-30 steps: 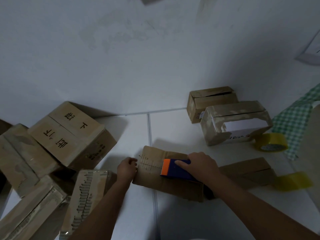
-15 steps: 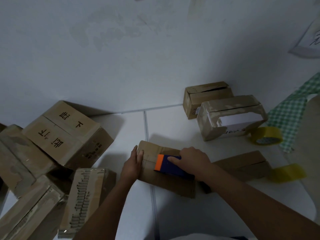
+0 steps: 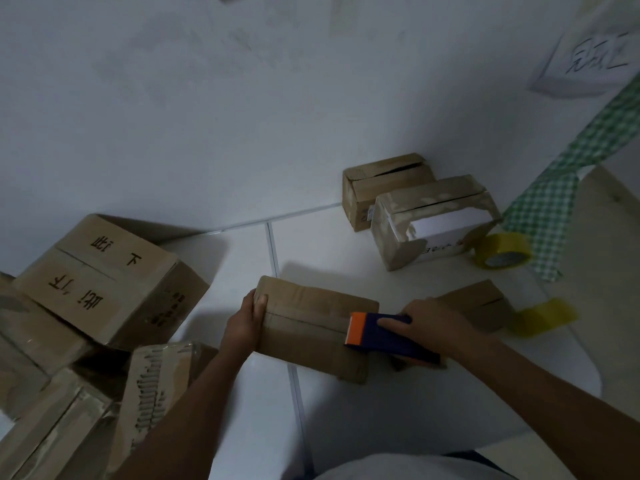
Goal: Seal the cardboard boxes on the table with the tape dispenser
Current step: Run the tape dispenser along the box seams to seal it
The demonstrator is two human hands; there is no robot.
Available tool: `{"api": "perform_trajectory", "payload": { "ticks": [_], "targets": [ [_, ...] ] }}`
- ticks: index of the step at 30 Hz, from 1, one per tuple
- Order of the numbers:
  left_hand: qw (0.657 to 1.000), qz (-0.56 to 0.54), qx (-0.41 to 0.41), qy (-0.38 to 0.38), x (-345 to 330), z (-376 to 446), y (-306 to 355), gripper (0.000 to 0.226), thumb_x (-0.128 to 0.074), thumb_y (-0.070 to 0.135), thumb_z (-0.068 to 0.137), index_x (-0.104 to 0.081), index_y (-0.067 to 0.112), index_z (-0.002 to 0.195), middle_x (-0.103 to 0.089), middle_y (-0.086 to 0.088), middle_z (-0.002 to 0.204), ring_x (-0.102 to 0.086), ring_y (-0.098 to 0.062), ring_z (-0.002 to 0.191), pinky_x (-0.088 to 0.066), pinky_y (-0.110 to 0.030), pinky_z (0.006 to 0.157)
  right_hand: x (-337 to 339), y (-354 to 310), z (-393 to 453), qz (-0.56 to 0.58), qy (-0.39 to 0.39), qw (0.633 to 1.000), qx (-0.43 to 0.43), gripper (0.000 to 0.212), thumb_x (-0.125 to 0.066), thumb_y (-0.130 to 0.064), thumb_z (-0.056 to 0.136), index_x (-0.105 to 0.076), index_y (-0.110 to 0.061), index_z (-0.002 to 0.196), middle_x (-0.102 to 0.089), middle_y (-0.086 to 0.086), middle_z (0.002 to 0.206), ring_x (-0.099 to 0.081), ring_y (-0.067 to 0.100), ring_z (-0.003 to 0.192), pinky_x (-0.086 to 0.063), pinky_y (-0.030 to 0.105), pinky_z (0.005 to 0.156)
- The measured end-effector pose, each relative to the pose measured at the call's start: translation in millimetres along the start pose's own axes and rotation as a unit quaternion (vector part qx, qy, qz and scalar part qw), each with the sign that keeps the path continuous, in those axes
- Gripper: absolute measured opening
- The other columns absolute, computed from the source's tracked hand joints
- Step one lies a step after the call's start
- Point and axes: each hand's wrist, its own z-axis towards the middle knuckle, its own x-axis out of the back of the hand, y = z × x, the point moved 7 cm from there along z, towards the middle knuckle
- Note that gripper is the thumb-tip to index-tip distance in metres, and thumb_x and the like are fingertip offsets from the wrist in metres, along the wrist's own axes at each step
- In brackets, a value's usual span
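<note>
Head view: a cardboard box [image 3: 311,323] lies flat on the white tiled surface [image 3: 242,258], its top flaps closed along a centre seam. This box serves as the landmark. The left hand [image 3: 247,322] grasps the box's left end, thumb over the top edge and fingers curled down the side. The right hand [image 3: 431,322] grasps the tape dispenser [image 3: 384,336], a dark blue body with an orange front end, forefinger stretched along its top. The dispenser rests on the box's right end, orange end on the seam line. Just right of the box, partly behind the right hand, lies a second flat box [image 3: 481,304], with a yellowish strip of tape [image 3: 543,317] at its far right end. Beyond the box to the right stand a box with a white label [image 3: 433,220] and a smaller box [image 3: 384,188] behind it against the wall. A yellow tape roll [image 3: 502,252] sits right of the labelled box, next to a green checked cloth [image 3: 554,188]. Left of the box, a large printed box [image 3: 104,282] sits tilted on a pile of boxes [image 3: 62,403]. A paper sign [image 3: 592,57] hangs on the wall at upper right.
</note>
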Motion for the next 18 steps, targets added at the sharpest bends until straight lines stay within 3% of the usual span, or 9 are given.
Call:
{"api": "perform_trajectory", "payload": {
  "ticks": [3,5,7,10,12,18],
  "targets": [
    [0.997,0.065,-0.030,0.031,2.8,-2.5,9.7,0.057,-0.030,0.047,0.105,-0.026,0.019,0.154,-0.037,-0.016,0.155,-0.040,-0.035,0.138,-0.035,-0.048,0.110,0.8,-3.7,-3.0,-0.011,0.027,1.000,0.010,0.064,-0.041,-0.070,0.089,-0.067,-0.011,0.082,-0.053,-0.001,0.064,-0.050,0.012,0.057,-0.042,0.027,0.057],
    [0.980,0.164,-0.073,0.087,6.9,-9.8,24.1,0.057,-0.027,0.040,0.106,-0.018,0.016,0.157,-0.012,-0.014,0.164,-0.016,-0.031,0.150,-0.019,-0.044,0.120,1.2,-6.5,-3.6,-0.016,0.036,0.999,0.013,0.063,-0.041,-0.069,0.090,-0.065,-0.011,0.082,-0.051,-0.002,0.064,-0.049,0.012,0.058,-0.043,0.029,0.060],
    [0.958,0.220,-0.145,0.112,-5.2,-23.9,44.0,0.060,-0.015,0.042,0.105,-0.014,0.012,0.157,-0.002,-0.016,0.164,-0.001,-0.031,0.152,-0.004,-0.042,0.123,-1.9,-5.3,-4.2,-0.011,0.031,0.999,0.008,0.062,-0.040,-0.068,0.090,-0.064,-0.012,0.081,-0.050,-0.001,0.064,-0.049,0.012,0.059,-0.043,0.029,0.060],
    [0.947,0.249,-0.190,0.063,-55.3,-47.3,57.1,0.081,0.010,0.059,0.093,-0.005,0.009,0.156,0.004,-0.017,0.163,0.009,-0.032,0.150,0.000,-0.047,0.123,-5.1,-6.9,-5.6,-0.001,0.026,1.000,0.000,0.059,-0.040,-0.069,0.090,-0.057,-0.015,0.073,-0.049,-0.001,0.064,-0.048,0.012,0.057,-0.042,0.029,0.057],
    [0.953,0.243,-0.174,0.049,-72.1,-49.9,50.8,0.081,0.013,0.067,0.090,0.006,0.016,0.153,0.014,-0.013,0.160,0.014,-0.030,0.148,0.003,-0.046,0.121,-4.7,-13.2,-5.5,-0.003,0.022,1.000,0.002,0.056,-0.041,-0.068,0.090,-0.047,-0.019,0.065,-0.046,-0.002,0.063,-0.044,0.011,0.055,-0.036,0.027,0.054],
    [0.940,0.284,-0.184,0.053,-31.4,-9.8,30.8,0.088,0.022,0.074,0.080,0.024,0.021,0.150,0.027,-0.004,0.159,0.022,-0.022,0.149,0.007,-0.044,0.122,-23.7,-64.0,3.8,0.022,-0.014,0.999,0.031,0.056,-0.038,-0.065,0.093,-0.041,-0.016,0.066,-0.041,-0.002,0.065,-0.050,0.018,0.069,-0.037,0.029,0.060]
  ]
}}
